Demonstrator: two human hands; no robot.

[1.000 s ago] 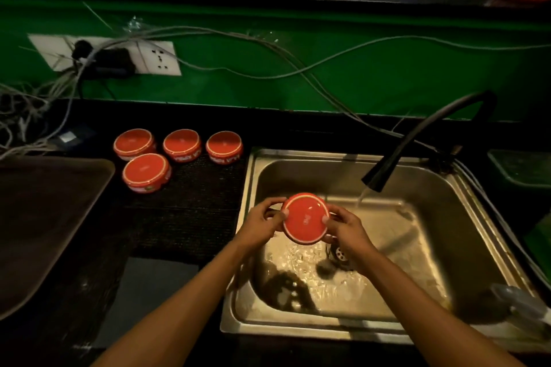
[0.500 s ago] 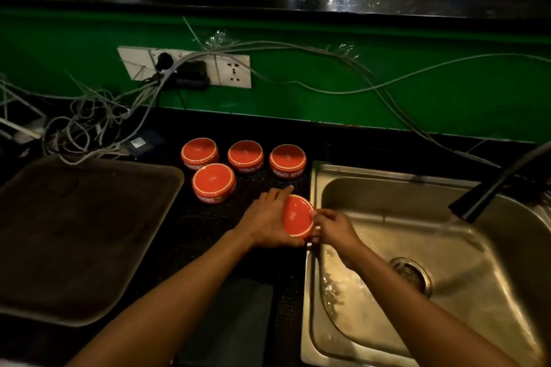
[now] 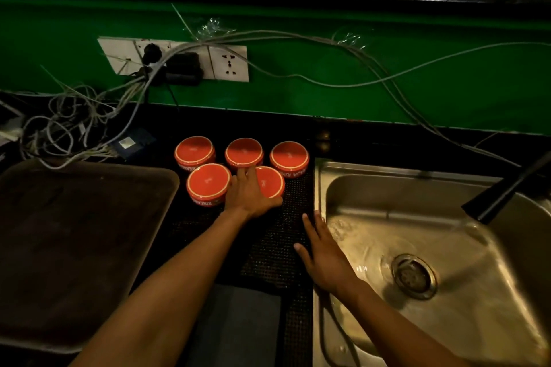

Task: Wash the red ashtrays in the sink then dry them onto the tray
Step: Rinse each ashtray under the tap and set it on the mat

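Five red ashtrays sit upside down in a tight cluster at centre frame on the dark surface, between the tray at left and the sink at right. The left hand rests flat, fingers relaxed, on the front-right ashtray; the right hand hangs open, holding nothing, over the sink's left rim. Risks, as I judge: wet glazed pieces knocking neighbours and chipping, and water from the running tap splashing toward the wall sockets and cables.

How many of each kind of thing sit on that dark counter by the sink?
Red ashtrays: 5
Tray: 1
Sink: 1
Tap: 1
Wall socket panel: 1
Total: 9
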